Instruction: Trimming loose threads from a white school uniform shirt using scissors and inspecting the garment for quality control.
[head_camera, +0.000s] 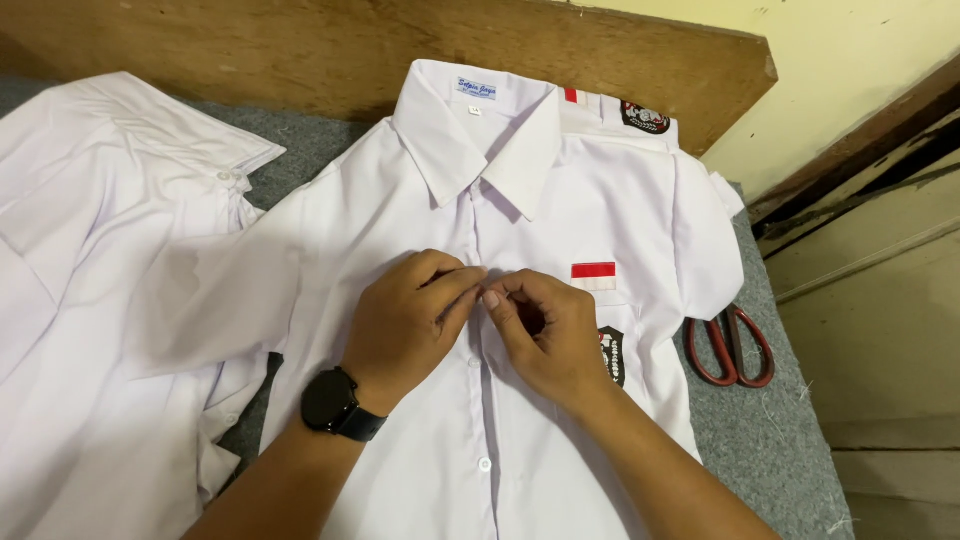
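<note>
— Grey felt covers the table (770, 440), is that right?

— Yes, a grey, fuzzy cloth runs from the upper left of the frame to the lower right, with a brown wooden board (300, 50) standing along its far edge at the top.

— And what lies on it?

— Mostly white cloth. A white shirt (560, 200) lies flat, front up, in the middle of the frame, its collar pointing to the top. A second white garment (90, 280) lies bunched at the left edge, touching the first shirt's sleeve.

— Where are the hands?

— Both rest on the shirt's button placket, at the centre of the frame, just below the collar. The left hand (405, 320) comes in from the lower left, the right hand (540, 335) from the lower right. Their fingertips meet at the placket, pinched narrow on the cloth there. Whether a button sits between them I cannot tell; the fingers hide it.

— Anything smaller?

— A pair of scissors with red handles (732, 348) lies on the felt at the right, just beside the shirt's short sleeve. A black watch (335, 403) sits on the left wrist. On the shirt's chest, right of the hands, there is a small red and white patch (593, 275), and below it a dark badge (612, 355) touching the right hand's edge. One white button (484, 464) shows lower down the placket.
</note>
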